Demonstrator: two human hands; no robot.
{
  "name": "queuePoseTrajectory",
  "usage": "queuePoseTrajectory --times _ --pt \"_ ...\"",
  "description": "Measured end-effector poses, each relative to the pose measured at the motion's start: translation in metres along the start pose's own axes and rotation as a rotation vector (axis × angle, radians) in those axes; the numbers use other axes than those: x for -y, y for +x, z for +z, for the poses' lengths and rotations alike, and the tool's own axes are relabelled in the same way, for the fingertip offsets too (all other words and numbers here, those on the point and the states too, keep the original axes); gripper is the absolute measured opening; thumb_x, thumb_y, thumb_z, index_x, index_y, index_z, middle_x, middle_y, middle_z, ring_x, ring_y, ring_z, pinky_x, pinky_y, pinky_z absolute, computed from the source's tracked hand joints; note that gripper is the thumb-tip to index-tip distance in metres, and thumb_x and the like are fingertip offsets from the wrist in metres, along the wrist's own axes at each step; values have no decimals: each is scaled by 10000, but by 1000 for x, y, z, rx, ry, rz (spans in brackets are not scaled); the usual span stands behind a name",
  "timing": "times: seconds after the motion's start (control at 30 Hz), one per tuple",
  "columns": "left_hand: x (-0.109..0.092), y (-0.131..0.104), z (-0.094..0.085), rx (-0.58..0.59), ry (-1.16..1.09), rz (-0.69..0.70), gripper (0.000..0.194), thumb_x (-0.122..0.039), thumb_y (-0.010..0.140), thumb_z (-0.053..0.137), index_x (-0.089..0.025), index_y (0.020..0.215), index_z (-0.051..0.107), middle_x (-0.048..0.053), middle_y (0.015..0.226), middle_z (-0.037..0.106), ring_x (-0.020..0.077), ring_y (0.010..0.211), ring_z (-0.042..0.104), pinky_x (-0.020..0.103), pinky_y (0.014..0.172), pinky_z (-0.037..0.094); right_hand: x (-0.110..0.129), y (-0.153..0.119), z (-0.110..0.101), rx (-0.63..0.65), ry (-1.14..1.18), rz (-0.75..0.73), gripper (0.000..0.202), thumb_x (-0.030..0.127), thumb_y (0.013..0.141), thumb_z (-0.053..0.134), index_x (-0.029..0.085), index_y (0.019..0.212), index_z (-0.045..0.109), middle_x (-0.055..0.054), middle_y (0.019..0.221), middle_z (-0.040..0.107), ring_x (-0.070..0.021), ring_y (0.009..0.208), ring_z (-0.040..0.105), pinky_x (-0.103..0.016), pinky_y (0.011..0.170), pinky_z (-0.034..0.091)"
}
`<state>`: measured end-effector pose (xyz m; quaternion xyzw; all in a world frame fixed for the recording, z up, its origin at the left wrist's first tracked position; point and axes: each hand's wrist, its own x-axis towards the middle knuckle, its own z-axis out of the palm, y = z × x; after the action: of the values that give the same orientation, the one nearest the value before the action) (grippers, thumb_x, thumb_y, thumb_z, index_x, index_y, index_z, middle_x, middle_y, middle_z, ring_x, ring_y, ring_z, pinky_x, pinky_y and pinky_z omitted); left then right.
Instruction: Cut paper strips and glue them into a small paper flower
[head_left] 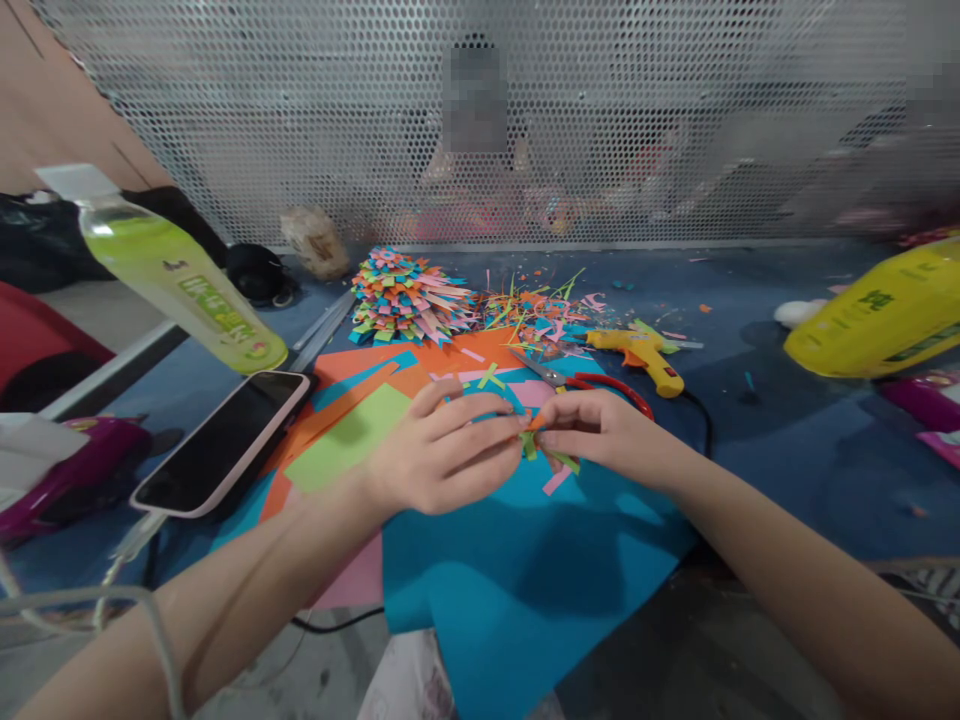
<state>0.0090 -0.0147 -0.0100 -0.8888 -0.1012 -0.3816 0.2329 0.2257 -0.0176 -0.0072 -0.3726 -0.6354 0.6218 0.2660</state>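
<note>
Paper strips [534, 437], orange and green, are being pinched between both hands above the blue sheet [525, 570] at the table's near edge: left hand [439, 450] and right hand [592, 430] fingertips meeting. Folding appears underway; the next move calls for steady alignment.

two hands [442, 455], one phone [225, 440], one glue gun [641, 355], one scissors [592, 385], two bottles [180, 280]

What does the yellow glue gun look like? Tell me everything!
The glue gun looks like yellow plastic with an orange trigger. It lies on its side on the blue table, nozzle toward the paper scraps, handle toward the right. A black cord runs from its handle end. Red-handled scissors lie just beside it. Neither hand touches it.
</note>
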Motion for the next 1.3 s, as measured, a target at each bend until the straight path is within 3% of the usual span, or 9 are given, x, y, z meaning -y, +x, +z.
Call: queuePoseTrajectory --times 0.17,0.4,0.7,0.87,1.03,1.3 --pt "-1 -3 1 6 -21 -15 157 -121 772 601 -262 839 599 -16 970 712 170 957 642 372 854 429 0 0 -1 6 -13 -5 135 289 771 621 154 780 630 11 638 617 -96 585 576 -204 519 465" --pt "2 -6 -2 20 40 -55 177 -132 775 592 -268 887 607 -10 965 710 181 966 632 366 829 436 3 1 -5 -11 -80 -2 225 309 814 556 138 689 632 6 544 598 -60 448 439 -195 447 344" --pt "3 -4 -2 19 83 -15 167 -129 745 638 -192 895 598 36 953 718 210 904 642 365 778 440 7 -2 -5 14 -112 -4 191 264 811 559 150 677 632 23 515 582 -67 466 502 -189 471 377" --pt "3 -5 -2 29 86 -36 161 -139 760 622 -224 895 600 14 957 717 192 897 640 356 790 435 7 -1 -5 81 -94 46 221 293 831 538 153 692 638 9 540 613 -87 495 554 -196 475 392" --pt "0 -2 -1 14 39 -38 156 -123 775 597 -235 885 593 1 921 721 171 878 648 353 825 426 2 1 -3 9 -58 -34 219 353 819 563 158 757 641 -17 707 664 -111 632 600 -213 551 450" --pt "-4 8 0 -28 46 4 81 -125 790 577 -201 815 570 -11 847 732 158 793 665 334 757 448 0 1 -2 11 -70 -50 190 315 806 586 153 715 623 -7 679 633 -112 654 597 -231 634 476"
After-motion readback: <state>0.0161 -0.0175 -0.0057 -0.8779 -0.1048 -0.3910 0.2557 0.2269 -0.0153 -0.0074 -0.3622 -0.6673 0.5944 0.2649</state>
